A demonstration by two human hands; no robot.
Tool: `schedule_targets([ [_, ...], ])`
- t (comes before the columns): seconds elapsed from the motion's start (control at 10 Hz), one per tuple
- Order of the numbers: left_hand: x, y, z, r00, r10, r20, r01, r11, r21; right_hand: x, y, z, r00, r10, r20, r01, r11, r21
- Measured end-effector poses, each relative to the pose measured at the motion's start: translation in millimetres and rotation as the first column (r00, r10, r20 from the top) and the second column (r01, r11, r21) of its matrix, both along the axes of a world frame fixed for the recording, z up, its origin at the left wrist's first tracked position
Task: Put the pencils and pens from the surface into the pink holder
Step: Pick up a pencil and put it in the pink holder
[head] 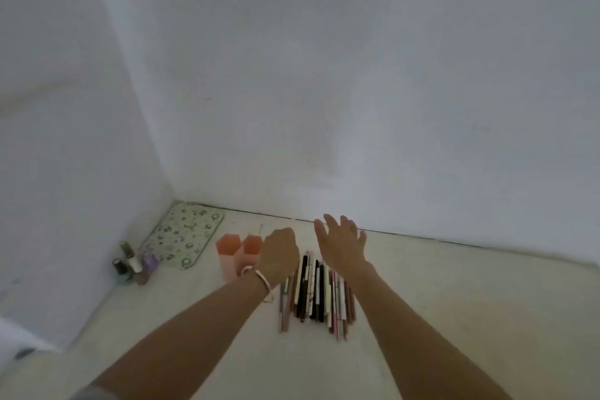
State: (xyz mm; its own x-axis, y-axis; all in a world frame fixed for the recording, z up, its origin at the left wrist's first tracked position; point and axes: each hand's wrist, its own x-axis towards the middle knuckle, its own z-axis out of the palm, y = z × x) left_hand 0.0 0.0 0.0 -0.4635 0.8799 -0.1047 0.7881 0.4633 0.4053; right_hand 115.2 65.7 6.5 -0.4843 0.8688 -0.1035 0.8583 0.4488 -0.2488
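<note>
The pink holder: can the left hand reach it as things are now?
Probably yes. The left hand hovers right beside the pink holder, whose openings face up and look uncovered. Nothing stands between them; the pens and pencils lie to the other side of the hand.

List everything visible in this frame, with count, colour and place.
Pens and pencils: a row, too many to count exactly; black, white, pink and brown; flat on the surface between the forearms.
Pink holder: one, with at least two hexagonal tubes; left of the pens, upright.
Patterned tray: one, pale with dark motifs; in the corner by the wall.
Small bottles: about four, purple, teal and dark; left of the tray.
Bracelet: one, pale; left wrist.
Left hand: curled, beside the holder; contents not visible.
Right hand: open, empty, above the pens' far ends.
</note>
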Motion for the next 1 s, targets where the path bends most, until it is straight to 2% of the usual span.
schedule_targets([
  [0.1,4,-9,-38,0.999,-0.015,0.040,0.023,0.982,-0.189,-5,0,-17,0.972,-0.131,-0.196,0.128,0.991,-0.025],
  [0.2,6,-14,-76,0.999,-0.038,-0.036,0.028,0.966,-0.257,-7,7,-38,0.941,-0.162,-0.297,0.143,0.986,-0.085],
  [0.3,5,-10,-94,0.995,-0.016,-0.097,-0.013,0.956,-0.292,-9,10,-52,0.923,-0.148,-0.355,0.136,0.989,-0.057],
  [0.4,7,-8,-106,0.995,-0.006,-0.100,-0.028,0.944,-0.329,-8,15,-60,0.908,-0.142,-0.394,0.136,0.990,-0.043],
  [0.6,6,2,-121,0.999,0.011,-0.053,-0.029,0.937,-0.347,-10,23,-73,0.923,-0.090,-0.374,0.091,0.996,-0.015],
  [0.8,-3,10,-106,0.999,-0.026,0.033,0.034,0.957,-0.288,-22,32,-79,0.861,-0.175,-0.477,0.159,0.984,-0.074],
  [0.9,-29,10,-71,0.996,0.017,0.092,-0.003,0.989,-0.149,-42,39,-85,0.914,-0.179,-0.364,0.149,0.983,-0.110],
  [1.0,-59,2,-41,0.979,0.080,0.186,-0.082,0.997,0.006,-69,40,-99,0.964,-0.169,-0.205,0.124,0.969,-0.214],
])
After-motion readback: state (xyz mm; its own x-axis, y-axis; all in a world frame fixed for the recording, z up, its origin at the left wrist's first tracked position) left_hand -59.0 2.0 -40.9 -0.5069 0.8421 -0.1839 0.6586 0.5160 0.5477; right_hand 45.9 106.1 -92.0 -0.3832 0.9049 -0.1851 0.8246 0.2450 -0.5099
